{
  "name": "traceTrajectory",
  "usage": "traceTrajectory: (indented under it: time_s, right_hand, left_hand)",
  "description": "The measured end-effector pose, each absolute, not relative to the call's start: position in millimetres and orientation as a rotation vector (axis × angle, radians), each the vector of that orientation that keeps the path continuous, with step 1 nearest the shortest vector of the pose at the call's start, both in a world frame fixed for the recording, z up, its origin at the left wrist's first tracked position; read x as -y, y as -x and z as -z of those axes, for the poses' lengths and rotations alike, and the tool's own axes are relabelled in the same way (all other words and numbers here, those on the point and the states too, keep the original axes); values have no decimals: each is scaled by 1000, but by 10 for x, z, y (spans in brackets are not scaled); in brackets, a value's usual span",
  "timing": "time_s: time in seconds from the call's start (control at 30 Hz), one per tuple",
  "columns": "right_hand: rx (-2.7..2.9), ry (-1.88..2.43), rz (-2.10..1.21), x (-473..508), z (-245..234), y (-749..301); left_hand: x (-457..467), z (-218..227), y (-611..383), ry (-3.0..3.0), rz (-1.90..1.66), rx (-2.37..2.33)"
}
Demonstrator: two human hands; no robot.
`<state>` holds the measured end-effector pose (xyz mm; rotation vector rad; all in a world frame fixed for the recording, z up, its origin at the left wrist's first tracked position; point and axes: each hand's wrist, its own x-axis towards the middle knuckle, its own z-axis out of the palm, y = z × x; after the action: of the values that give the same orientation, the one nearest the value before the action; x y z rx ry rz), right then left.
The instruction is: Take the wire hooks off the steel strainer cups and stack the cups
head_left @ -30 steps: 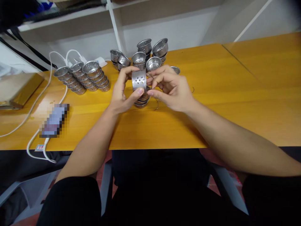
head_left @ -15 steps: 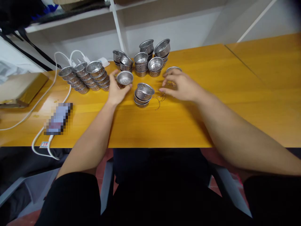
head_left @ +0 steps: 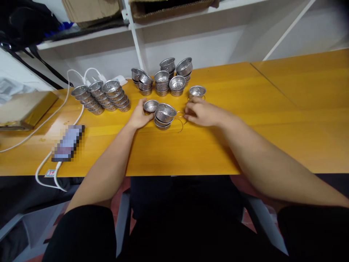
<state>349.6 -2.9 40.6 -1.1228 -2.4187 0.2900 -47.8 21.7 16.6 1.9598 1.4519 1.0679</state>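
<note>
My left hand is wrapped around the side of a small perforated metal cup, thumb at its near side. Right beside that cup, in front of me, stands a short stack of similar cups, the top one tilted. My right hand hovers low over the table with fingers bent and a gap between thumb and forefinger. Thin curved wires lie by its fingertips, some partly hidden under the hand. Just beyond the right fingers sits another perforated cup.
Several stacked cups stand at the back, and leaning stacks at the left. A phone with white cables lies on the left of the wooden table. A flat cardboard box and shelving border the workspace.
My left hand has brought its cup nearer to me and closer to the short stack. My right hand has drawn back from the far cup toward the wires. The view has tilted slightly.
</note>
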Motion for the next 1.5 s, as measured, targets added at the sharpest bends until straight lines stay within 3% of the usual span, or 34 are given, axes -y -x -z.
traceTrajectory:
  time_s: [0.27, 0.53, 0.93, 1.5]
  right_hand:
    - [2377, 661, -296, 447, -717, -3155]
    - [2276, 557, -168, 480, -732, -3000]
    - [2260, 578, -106, 607, -726, -2908]
    - [2075, 734, -347, 591, -815, -2987]
  left_hand:
    - [-61, -501, 498, -2234, -1483, -1174]
    - [342, -660, 121, -2326, -1048, -1028]
    - [240, -546, 25, -2563, -1234, -737]
    - [204, -544, 29, -2556, -1256, -864]
